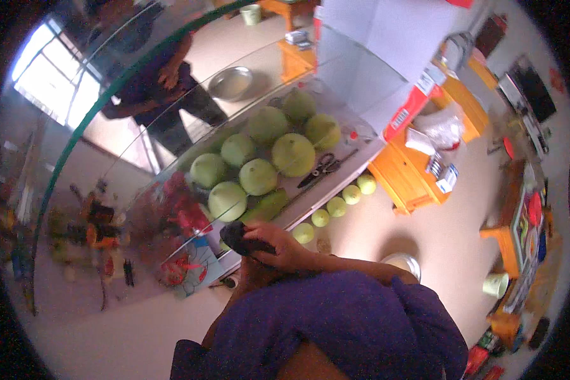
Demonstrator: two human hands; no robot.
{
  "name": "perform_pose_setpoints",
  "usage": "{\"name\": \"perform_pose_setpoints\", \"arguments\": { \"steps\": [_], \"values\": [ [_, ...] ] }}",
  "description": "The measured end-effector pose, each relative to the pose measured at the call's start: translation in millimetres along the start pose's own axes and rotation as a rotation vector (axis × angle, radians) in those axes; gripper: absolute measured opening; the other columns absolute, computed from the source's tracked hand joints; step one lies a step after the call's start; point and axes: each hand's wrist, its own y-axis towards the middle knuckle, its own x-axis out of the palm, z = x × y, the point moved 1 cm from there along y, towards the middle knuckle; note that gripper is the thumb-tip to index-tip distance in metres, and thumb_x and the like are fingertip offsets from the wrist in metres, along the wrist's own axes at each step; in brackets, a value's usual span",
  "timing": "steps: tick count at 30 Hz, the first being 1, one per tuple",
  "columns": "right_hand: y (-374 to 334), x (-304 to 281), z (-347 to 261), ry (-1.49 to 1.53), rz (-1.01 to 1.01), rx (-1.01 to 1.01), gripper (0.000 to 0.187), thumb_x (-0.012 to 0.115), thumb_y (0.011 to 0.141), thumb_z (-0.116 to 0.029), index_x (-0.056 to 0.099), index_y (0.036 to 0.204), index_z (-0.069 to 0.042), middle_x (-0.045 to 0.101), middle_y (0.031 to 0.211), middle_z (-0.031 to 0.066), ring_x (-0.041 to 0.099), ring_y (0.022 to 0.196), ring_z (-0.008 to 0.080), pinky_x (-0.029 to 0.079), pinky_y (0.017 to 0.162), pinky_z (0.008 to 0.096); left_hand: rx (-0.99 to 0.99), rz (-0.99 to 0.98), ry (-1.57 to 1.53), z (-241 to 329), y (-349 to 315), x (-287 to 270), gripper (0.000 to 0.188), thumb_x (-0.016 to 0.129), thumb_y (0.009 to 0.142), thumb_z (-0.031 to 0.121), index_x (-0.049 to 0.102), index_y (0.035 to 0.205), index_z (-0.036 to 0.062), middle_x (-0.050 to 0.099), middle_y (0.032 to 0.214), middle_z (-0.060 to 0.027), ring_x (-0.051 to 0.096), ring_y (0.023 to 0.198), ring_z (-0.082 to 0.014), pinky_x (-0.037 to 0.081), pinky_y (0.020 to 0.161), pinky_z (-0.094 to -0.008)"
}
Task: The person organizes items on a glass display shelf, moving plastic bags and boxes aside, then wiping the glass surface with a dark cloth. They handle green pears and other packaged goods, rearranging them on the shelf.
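Observation:
My right hand (266, 246) is closed round a small black object (242, 239), whose kind I cannot make out. Just below it, my left hand (253, 269) is pressed close against the right one, with its fingers mostly hidden. Beyond both hands, several large round pale green fruits (258, 176) sit behind curved glass (297, 60). A longer green piece (267, 206) lies nearest my hands. To its right are black-handled scissors (326, 164). A red bundle (187, 206), blurred, is left of the fruits.
A row of smaller-looking green round fruits (336, 206) runs along the ledge. Orange wooden furniture (408, 174) stands at right, with a clear plastic bag (442, 126) on it. A light green bin (495, 285) is at far right. The glass mirrors a person and a metal basin (231, 83).

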Motion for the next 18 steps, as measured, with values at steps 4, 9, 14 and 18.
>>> {"name": "perform_pose_setpoints", "arguments": {
  "steps": [4, 9, 14, 18],
  "values": [
    [-43.8, -14.1, 26.3, -0.329, -0.131, -0.027, 0.040, 0.065, 0.071, -0.014, 0.052, 0.109, -0.006, 0.050, 0.114, 0.0179, 0.048, 0.100, 0.0372, 0.039, 0.086, 0.0452, -0.142, -0.037, 0.251, -11.8, 11.1, -10.1, 0.051, 0.046, 0.085, 0.051, 0.047, 0.122, 0.0157, 0.052, 0.119, -0.0077, 0.049, 0.111, -0.0277, 0.041, 0.093, -0.0456],
    [-47.0, -32.1, 49.9, -0.271, -0.332, -0.175, 0.045, 0.069, 0.071, -0.027, 0.054, 0.109, -0.009, 0.052, 0.113, 0.0144, 0.048, 0.104, 0.0354, 0.038, 0.090, 0.0460, -0.052, 0.103, 0.813, -0.8, 4.4, -40.6, 0.052, 0.058, 0.081, 0.040, 0.046, 0.124, 0.0124, 0.054, 0.118, -0.0092, 0.053, 0.107, -0.0293, 0.040, 0.095, -0.0465],
    [31.3, -93.3, 25.0, -0.591, -0.206, -0.547, 0.054, 0.071, 0.068, -0.037, 0.053, 0.114, -0.014, 0.049, 0.121, 0.0108, 0.045, 0.112, 0.0312, 0.031, 0.097, 0.0521, 0.074, 0.070, 0.614, 34.7, -8.6, -56.1, 0.050, 0.066, 0.076, 0.018, 0.047, 0.120, 0.0032, 0.058, 0.109, -0.0124, 0.059, 0.100, -0.0248, 0.047, 0.089, -0.0390],
    [82.5, -89.9, 14.1, -1.163, -0.322, -0.328, 0.059, 0.072, 0.064, -0.031, 0.053, 0.116, -0.011, 0.041, 0.130, 0.0113, 0.038, 0.120, 0.0319, 0.023, 0.103, 0.0530, 0.265, 0.332, 1.542, 85.4, -21.1, -154.1, 0.057, 0.066, 0.078, 0.026, 0.043, 0.123, 0.0004, 0.060, 0.105, -0.0119, 0.059, 0.093, -0.0188, 0.048, 0.081, -0.0311]
  ]
}}
